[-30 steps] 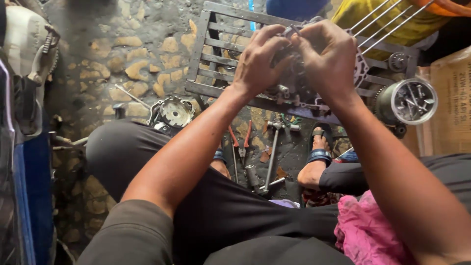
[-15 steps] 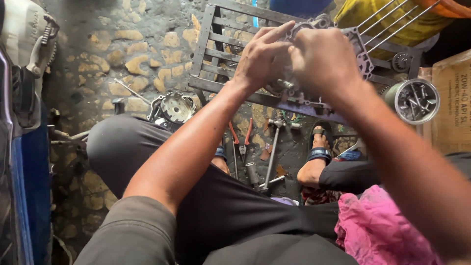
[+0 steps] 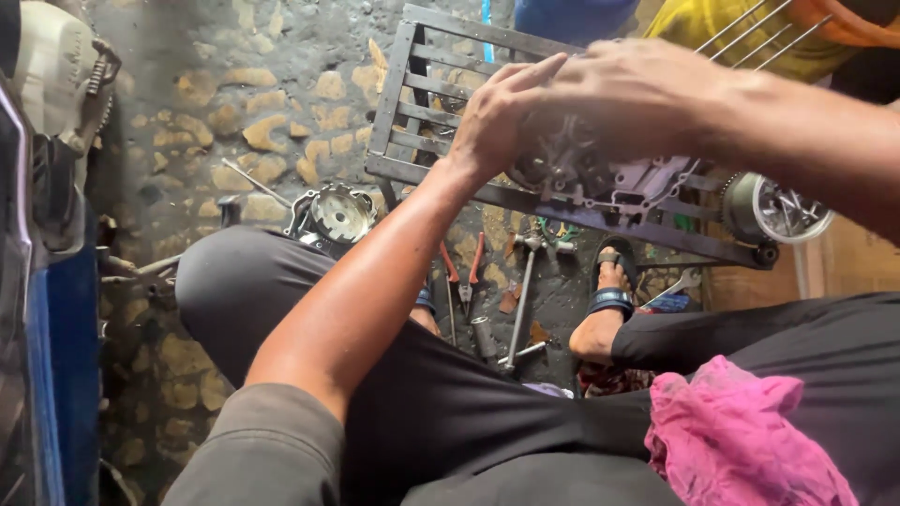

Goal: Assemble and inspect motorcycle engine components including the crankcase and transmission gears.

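Note:
My left hand [image 3: 502, 117] grips the left side of a grey metal engine casing [image 3: 600, 178] that rests on a dark slatted metal rack [image 3: 412, 112]. My right hand [image 3: 637, 94] lies over the top of the same casing, fingers curled around it. Much of the casing is hidden under both hands. I sit with knees apart, one sandalled foot [image 3: 607, 300] on the ground below the rack.
On the oily stone ground lie a round metal engine cover [image 3: 339, 214], red-handled pliers [image 3: 466, 276], a T-handle wrench [image 3: 521, 300] and a spanner [image 3: 677, 286]. A wheel hub with spokes [image 3: 778, 206] stands at right. A pink rag [image 3: 741, 440] rests on my thigh. A blue vehicle panel [image 3: 47, 356] borders the left.
Both hands have shifted slightly rightward on the casing, and the right forearm now reaches across more of the view. The camera has tilted a little.

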